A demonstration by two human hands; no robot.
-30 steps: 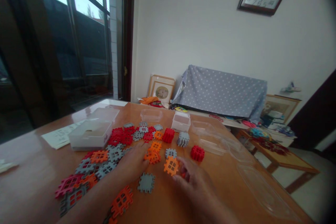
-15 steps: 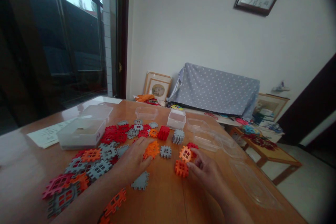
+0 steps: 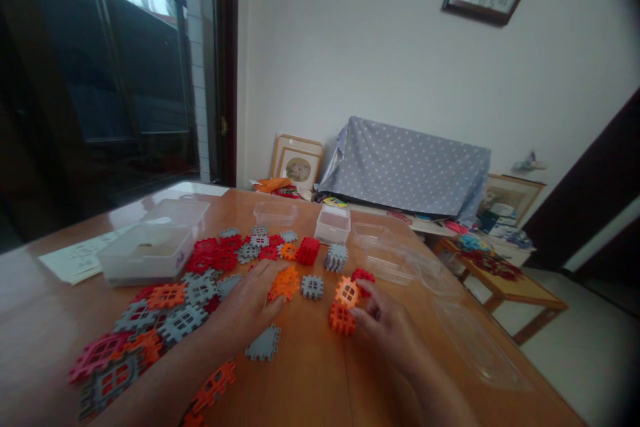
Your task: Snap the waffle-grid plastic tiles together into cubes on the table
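Observation:
My right hand point(image 3: 387, 323) pinches an orange window tile point(image 3: 347, 292) with notched edges, tilted upright. It is at the far side of a short stack of orange tiles point(image 3: 343, 319); whether the two touch I cannot tell. A red tile point(image 3: 363, 276) shows just behind my right fingertips. My left hand point(image 3: 257, 297) lies palm down with thumb and fingers apart. Its fingertips are at some orange tiles point(image 3: 285, 283), and no firm grip on them shows. A grey square tile point(image 3: 313, 287) lies between the hands, and a grey triangular tile point(image 3: 263, 343) is below the left thumb.
Mixed red, grey and orange tiles point(image 3: 183, 320) spread over the table's left side. Stacks of red tiles point(image 3: 309, 251) and grey tiles point(image 3: 336, 257) stand farther back. Around them are a lidless plastic box point(image 3: 145, 257), a small white box point(image 3: 333, 225) and clear trays point(image 3: 393, 263).
The orange window tile in my right hand has come slightly lower, close to the orange stack. My left hand stays by the orange tiles. The whole view has shifted slightly.

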